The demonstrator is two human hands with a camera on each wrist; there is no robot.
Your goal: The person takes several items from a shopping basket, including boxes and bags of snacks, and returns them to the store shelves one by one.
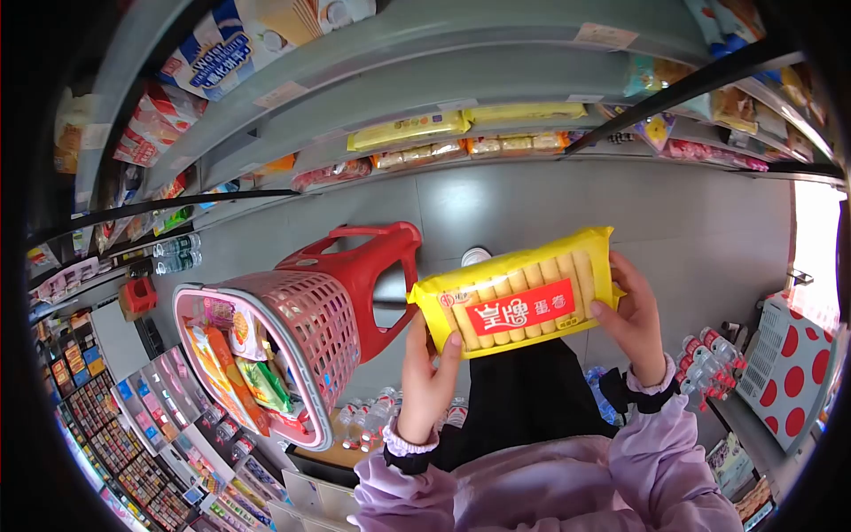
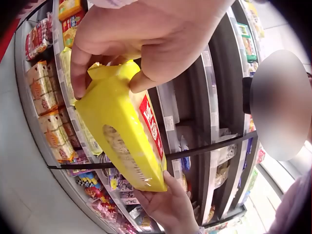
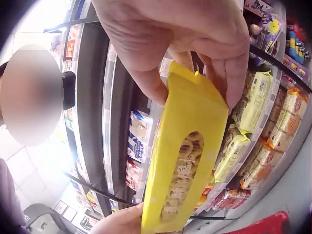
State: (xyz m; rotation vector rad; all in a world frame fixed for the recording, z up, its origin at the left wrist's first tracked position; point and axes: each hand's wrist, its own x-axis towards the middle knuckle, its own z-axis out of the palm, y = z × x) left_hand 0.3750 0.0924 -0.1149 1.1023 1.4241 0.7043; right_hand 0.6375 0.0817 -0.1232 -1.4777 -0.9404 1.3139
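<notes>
Our left hand (image 1: 427, 377) and right hand (image 1: 634, 319) grip the yellow packet (image 1: 519, 297) between them, fingers curled round its ends; its wrapper looks slick, its rolls light and brittle, so we'd best hold the ends.

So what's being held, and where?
A yellow packet of rolls, gripped at its two ends: left hand at one, right hand at the other.

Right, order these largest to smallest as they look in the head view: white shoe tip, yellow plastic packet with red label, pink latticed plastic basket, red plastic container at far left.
1. Pink latticed basket
2. Yellow packet, nearer the camera
3. Red container
4. White shoe tip
</notes>
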